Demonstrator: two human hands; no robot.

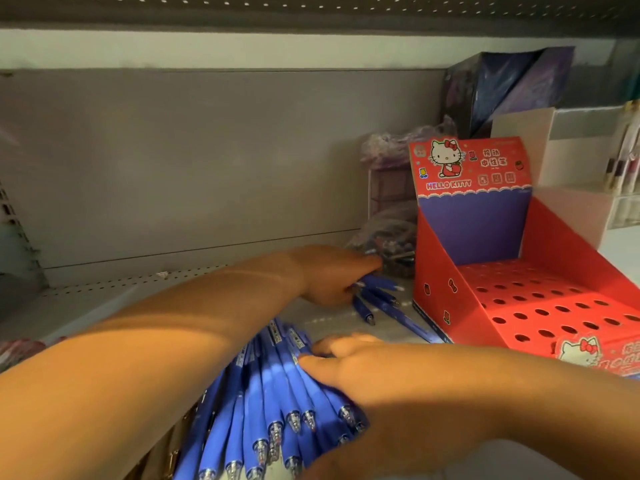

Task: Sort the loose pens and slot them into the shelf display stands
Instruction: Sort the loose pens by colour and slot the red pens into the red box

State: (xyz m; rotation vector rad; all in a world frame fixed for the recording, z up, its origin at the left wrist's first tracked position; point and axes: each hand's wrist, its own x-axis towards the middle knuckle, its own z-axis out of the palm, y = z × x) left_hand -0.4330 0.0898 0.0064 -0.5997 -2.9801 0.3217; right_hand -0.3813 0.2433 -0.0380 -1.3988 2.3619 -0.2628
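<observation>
Low at 6 o'clock, the right hand (367, 372) wraps its fingers round a fanned bundle of blue pens (277, 393), tips pointing toward the camera. Toward 1 o'clock from it, the left hand (329, 275) curls its fingers onto loose pens (377, 296) lying on the shelf (104, 299) — just beside the red display stand (519, 306) at 3 o'clock, its rows of holes showing.

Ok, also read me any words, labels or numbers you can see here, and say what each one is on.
"HELLO KITTY": on the back card of the red display stand.
Chinese characters beside it: too blurred to read.
White labels on the blue pens: too small to read.
Print on the stand's front corner: cut off, blurred.
</observation>
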